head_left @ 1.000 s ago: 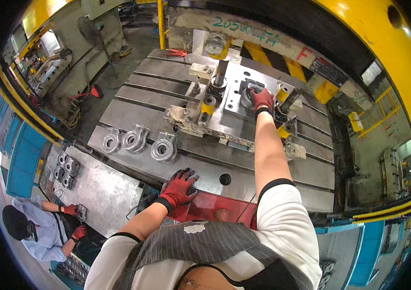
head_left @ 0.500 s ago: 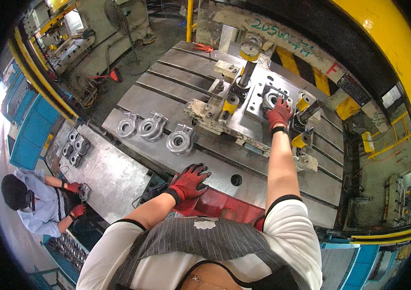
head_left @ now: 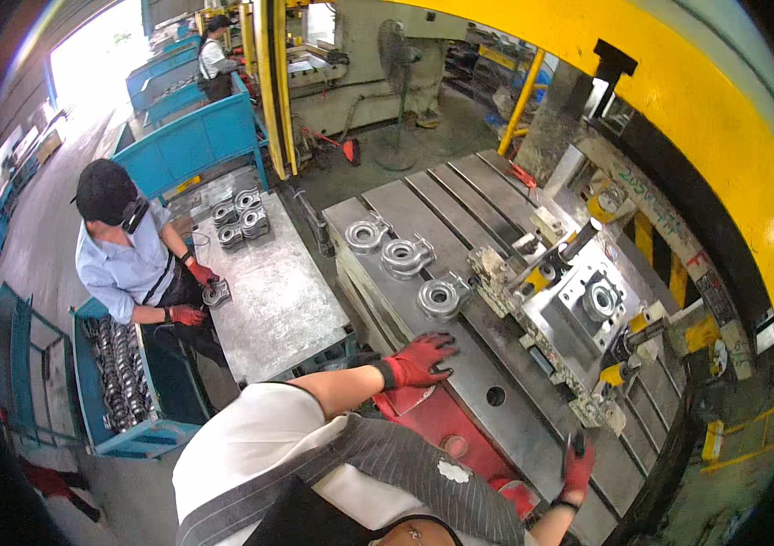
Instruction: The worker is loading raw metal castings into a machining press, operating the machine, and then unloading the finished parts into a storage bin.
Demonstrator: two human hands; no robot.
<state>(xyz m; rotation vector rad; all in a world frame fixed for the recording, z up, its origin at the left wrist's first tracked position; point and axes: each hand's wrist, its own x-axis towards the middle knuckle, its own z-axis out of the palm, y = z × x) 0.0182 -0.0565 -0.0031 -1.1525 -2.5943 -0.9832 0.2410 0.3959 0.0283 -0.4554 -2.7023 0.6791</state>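
My left hand (head_left: 419, 361), in a red and black glove, rests at the press table's near edge with its fingers spread and nothing in them. Lower right, my right hand (head_left: 577, 468), also gloved, is over the slotted table with fingers stretched out and apparently empty; motion blurs it slightly. Beyond it, a grey metal ring-shaped casting (head_left: 602, 298) sits in the bright steel die (head_left: 558, 320). Nearest to my left hand lies a similar casting (head_left: 444, 296), with a second casting (head_left: 407, 257) and a third casting (head_left: 366, 235) farther back along the table's left side.
A red box-like part (head_left: 441, 423) sits below the table's near edge. The yellow press frame (head_left: 678, 68) arches overhead. At left, a co-worker (head_left: 127, 241) handles a casting at a metal side table (head_left: 273, 300) with more castings. A blue bin (head_left: 146, 432) holds metal parts.
My right hand has let go of the casting in the die and pulled back toward the table's near edge. The view has swung left; my left hand remains at the edge.
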